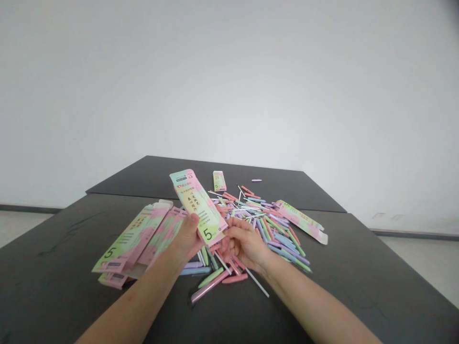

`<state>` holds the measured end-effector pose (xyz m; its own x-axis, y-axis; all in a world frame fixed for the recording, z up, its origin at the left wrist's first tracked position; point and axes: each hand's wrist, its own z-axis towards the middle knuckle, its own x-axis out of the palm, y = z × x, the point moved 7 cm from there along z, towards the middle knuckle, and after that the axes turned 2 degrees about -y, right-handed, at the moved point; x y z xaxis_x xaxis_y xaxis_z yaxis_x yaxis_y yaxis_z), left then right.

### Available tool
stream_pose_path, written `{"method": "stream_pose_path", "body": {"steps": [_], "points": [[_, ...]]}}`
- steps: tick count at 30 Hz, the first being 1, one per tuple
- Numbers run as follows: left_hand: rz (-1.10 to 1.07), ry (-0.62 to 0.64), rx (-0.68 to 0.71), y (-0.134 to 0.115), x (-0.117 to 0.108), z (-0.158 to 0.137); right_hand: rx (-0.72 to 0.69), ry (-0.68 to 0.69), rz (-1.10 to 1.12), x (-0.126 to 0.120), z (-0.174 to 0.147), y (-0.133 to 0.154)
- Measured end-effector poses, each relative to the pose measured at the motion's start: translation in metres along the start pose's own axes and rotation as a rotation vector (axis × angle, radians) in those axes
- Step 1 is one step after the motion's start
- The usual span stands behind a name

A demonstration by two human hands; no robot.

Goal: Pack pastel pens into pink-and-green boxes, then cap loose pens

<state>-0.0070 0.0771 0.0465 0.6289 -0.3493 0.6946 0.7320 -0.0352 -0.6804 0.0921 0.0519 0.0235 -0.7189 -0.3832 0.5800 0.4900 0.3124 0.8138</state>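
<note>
One black table (344,282), strewn with loose pastel pens (287,248)

Stacked cartons (132,236) lie left of the pens; an open-flapped carton (301,220) lies right. The left hand (188,237) clamps a printed pen carton (199,203), tilted above the pens, thumb on its face. The right hand (244,241) bunches its fingers at the lower end; whether they pinch anything, I cannot tell. The step seems to be working that end; the next move calls for steady left support and light fingertips.
</note>
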Motion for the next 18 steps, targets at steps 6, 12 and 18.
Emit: {"method": "stream_pose_path", "body": {"steps": [6,12,18], "points": [[-0.06,-0.015,0.031,-0.003,-0.002,0.001,-0.124,0.141,-0.043,0.007,0.0,0.011],[-0.111,-0.027,-0.001,-0.002,-0.002,0.003,-0.197,0.142,-0.133,0.005,0.0,0.013],[-0.121,-0.095,-0.001,-0.002,-0.008,0.002,-0.249,0.035,-0.111,0.004,-0.001,0.015]]}}
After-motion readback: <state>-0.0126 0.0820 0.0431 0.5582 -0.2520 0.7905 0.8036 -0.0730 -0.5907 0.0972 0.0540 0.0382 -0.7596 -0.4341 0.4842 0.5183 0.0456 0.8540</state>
